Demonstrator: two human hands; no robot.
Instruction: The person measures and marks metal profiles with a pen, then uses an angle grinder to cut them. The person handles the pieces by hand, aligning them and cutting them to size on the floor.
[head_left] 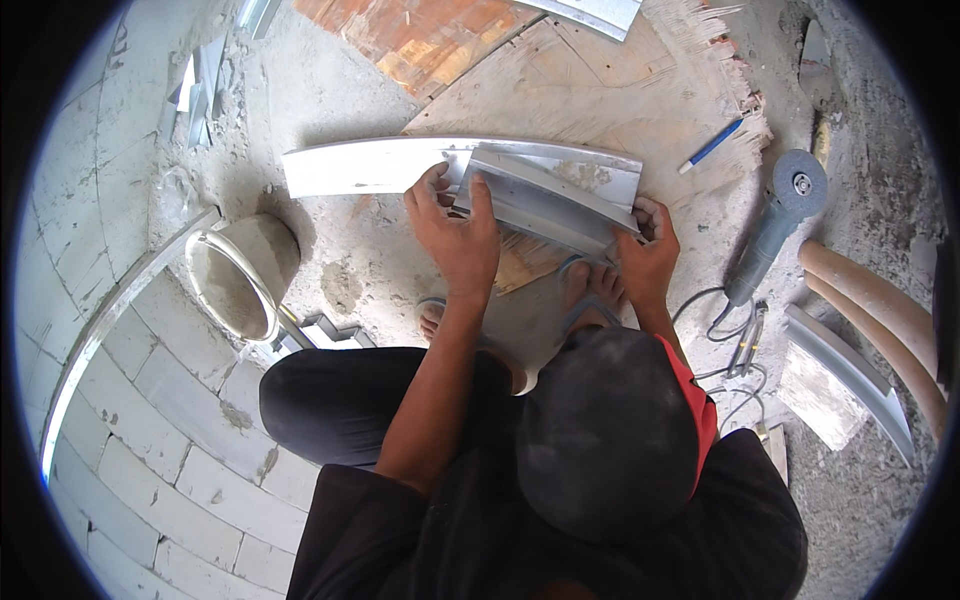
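A short grey metal channel (550,202) is held by its two ends, tilted, with its hollow side partly facing up. My left hand (455,230) has its thumb and fingers round the left end. At the other end, the curled fingers of my right hand (648,248) grip the lower right corner. Just beyond, and partly hidden by the channel, a longer shiny metal profile (350,168) lies across the floor. Whether the two metal pieces touch, I cannot tell.
An angle grinder (770,230) with its cord lies at right, near a blue pen (712,145). A dirty bucket (285,250) stands at left by a block wall (190,440). Metal offcuts (205,90) and worn plywood (590,85) lie farther off. Curved brown pipes (870,295) are far right.
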